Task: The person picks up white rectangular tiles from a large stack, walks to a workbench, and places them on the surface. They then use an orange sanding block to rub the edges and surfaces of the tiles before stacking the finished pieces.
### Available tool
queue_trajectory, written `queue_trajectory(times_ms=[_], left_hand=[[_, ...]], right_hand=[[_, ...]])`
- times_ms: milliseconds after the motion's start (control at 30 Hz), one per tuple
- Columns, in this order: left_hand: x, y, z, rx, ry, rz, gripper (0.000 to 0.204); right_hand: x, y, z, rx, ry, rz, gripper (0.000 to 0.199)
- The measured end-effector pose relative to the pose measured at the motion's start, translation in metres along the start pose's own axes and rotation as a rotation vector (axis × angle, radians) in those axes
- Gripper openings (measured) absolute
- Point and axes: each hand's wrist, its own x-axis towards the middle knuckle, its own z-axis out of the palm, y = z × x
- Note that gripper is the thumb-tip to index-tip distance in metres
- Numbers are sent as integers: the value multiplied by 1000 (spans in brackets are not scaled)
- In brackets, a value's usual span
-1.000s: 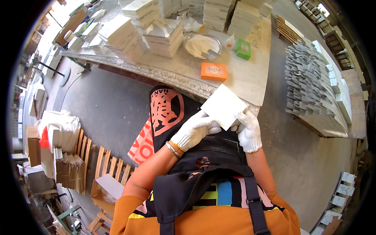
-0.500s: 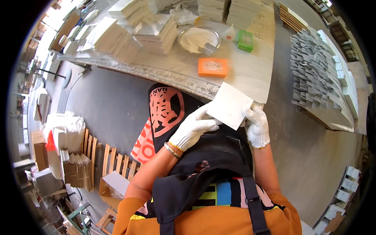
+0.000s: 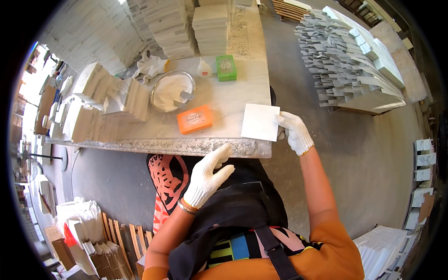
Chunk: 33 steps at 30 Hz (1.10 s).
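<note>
Two gloved hands: my right hand point(image 3: 295, 132) pinches the square white stone tile point(image 3: 260, 122) flat over the marble surface point(image 3: 224, 105); left hand point(image 3: 208, 176) hovers open, fingers spread.

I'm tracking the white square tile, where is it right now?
In the head view the white tile lies on the table's right near corner, its right edge held by the right hand, right of the orange pad.

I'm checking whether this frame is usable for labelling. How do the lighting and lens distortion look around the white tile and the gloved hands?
Head view: bright, even daylight; the white square tile held by the right hand is near blown out, with little surface detail. The left hand is sharp. The marble worktable has an edge bowed by the fisheye, and the corners go black.
</note>
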Motion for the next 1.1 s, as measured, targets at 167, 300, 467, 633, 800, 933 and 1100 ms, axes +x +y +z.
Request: queue_trajectory(times_ms=[167, 300, 467, 633, 800, 933, 1100], left_hand=[[42, 5, 9, 538, 83, 419, 61], [84, 11, 22, 713, 23, 504, 75], [132, 5, 42, 897, -32, 556, 94], [154, 8, 50, 969, -91, 514, 104], [158, 7, 49, 966, -113, 532, 107], [152, 7, 48, 875, -43, 537, 109], [132, 19, 45, 596, 70, 632, 119]], right_hand=[[4, 4, -10, -53, 101, 29, 38], [-1, 0, -11, -87, 187, 25, 42], [-1, 5, -16, -86, 116, -14, 46], [-13, 4, -10, -94, 61, 59, 51], [-27, -1, 12, -170, 136, 39, 58], [-35, -21, 28, -108, 202, -75, 53], [-51, -39, 46, -284, 187, -265, 48]])
